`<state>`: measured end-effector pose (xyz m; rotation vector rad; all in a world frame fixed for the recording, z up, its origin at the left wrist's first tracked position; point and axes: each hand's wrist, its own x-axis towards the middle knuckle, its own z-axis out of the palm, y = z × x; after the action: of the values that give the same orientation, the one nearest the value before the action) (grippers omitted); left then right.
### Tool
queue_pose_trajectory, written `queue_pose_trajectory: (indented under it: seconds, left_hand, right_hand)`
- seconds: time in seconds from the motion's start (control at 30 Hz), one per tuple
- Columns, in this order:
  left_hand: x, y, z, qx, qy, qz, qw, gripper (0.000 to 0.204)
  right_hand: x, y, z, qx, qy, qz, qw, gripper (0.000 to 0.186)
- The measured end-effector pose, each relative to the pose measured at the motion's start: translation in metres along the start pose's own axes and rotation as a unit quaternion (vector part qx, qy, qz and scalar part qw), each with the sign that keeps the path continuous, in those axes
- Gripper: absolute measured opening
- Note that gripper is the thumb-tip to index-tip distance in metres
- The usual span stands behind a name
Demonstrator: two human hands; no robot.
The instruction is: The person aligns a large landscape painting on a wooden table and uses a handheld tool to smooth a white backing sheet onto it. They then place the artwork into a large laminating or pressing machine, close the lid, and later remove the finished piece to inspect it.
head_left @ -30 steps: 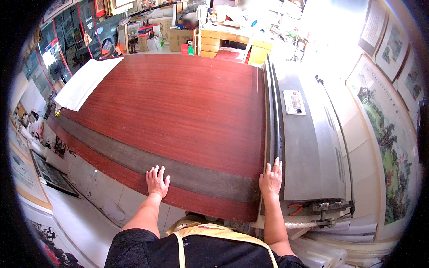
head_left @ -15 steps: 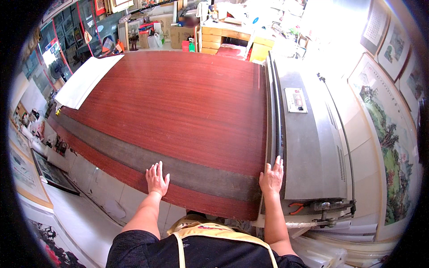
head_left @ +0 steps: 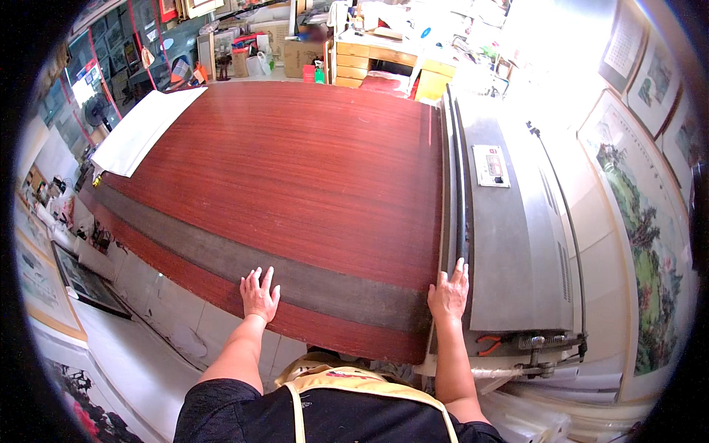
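Observation:
My left hand (head_left: 259,297) lies with its fingers stretched over the near part of a large reddish-brown wood-grain table (head_left: 310,170), its fingertips on a dark grey strip (head_left: 332,288) that runs along the top. At the table's right edge, my right hand (head_left: 448,294) rests with fingers extended toward a long dark roller (head_left: 459,192). This roller belongs to a grey machine (head_left: 509,258) with a small control panel (head_left: 491,166). Neither hand holds anything.
White sheets (head_left: 144,136) lie at the table's far left corner. Orange-handled pliers (head_left: 488,345) rest by the machine's near end, beside a metal spring mechanism (head_left: 543,343). A wooden desk (head_left: 377,55) stands behind the table. Framed paintings (head_left: 628,214) line the right wall.
The whole view has shifted very slightly. Both hands stay in nearly the same places on the table and machine edge.

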<state>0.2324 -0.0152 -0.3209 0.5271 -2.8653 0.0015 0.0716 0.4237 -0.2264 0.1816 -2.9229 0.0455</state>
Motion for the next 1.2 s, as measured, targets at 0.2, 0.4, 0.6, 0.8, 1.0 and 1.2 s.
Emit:
queue_pose_trajectory:
  seconds: [0.2,0.4,0.6,0.8,1.0,1.2]
  left_hand:
    - [0.0009,0.0044,-0.0057,-0.036,0.002,-0.017,0.999,0.071]
    - [0.0016,0.0031,-0.0009,-0.028,0.003,-0.015,0.999,0.069]
    - [0.0001,0.0014,0.0,-0.021,-0.002,-0.012,1.0,0.069]
    - [0.001,0.0049,-0.0063,-0.044,-0.012,-0.018,0.999,0.068]
    - [0.0023,0.0058,-0.0066,-0.056,-0.011,-0.025,0.998,0.066]
    - [0.0006,0.002,-0.0004,-0.022,-0.005,-0.014,1.0,0.065]
  right_hand:
    - [-0.0007,-0.0003,-0.0028,0.005,0.005,-0.007,1.0,0.045]
    - [0.0003,0.0021,-0.0003,0.005,0.006,-0.01,1.0,0.045]
    - [0.0002,0.0006,-0.002,0.005,0.001,-0.009,1.0,0.043]
    - [0.0,0.0016,-0.0008,0.005,0.008,-0.009,1.0,0.043]
    - [0.0002,0.0024,0.0022,0.006,0.015,-0.011,1.0,0.042]
    - [-0.0002,0.0002,-0.002,0.007,0.008,-0.01,1.0,0.041]
